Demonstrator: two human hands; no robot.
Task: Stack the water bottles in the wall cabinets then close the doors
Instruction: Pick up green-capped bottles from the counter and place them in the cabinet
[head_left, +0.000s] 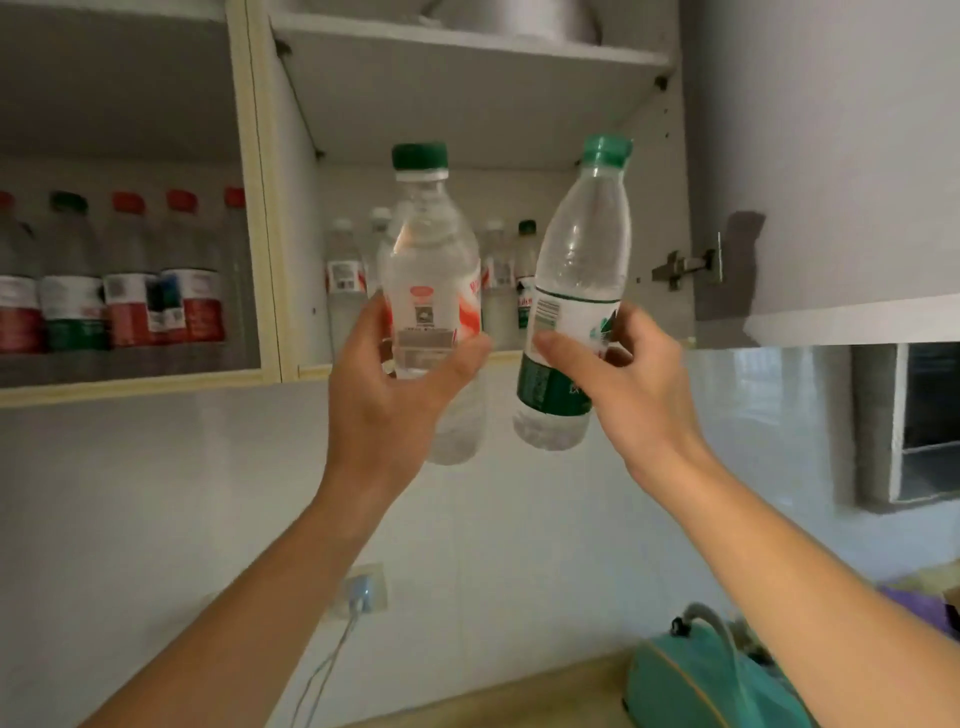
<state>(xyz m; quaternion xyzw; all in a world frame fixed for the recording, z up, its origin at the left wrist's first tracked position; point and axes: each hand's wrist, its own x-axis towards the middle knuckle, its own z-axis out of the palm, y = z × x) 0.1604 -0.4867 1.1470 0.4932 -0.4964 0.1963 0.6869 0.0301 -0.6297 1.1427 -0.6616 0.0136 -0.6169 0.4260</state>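
Before the open wall cabinet (467, 358), each hand's fingers grip a bottle, hiding blurred bottles (498, 270) behind.

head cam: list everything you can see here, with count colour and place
held bottles: 2, clear; red-and-white-label bottle upright, green-label bottle tilted, both raised before the right compartment
left compartment bottles: at least 5, mostly red caps, one dark green, in a row
right compartment bottles: about 4 visible, pale caps and one dark, at the back
cabinet door: 1, grey, open at right
wall socket: 1, cable plugged in, on tiled wall
bag: 1, teal, on counter below
left hand: grips red-and-white-label bottle
right hand: grips green-label bottle
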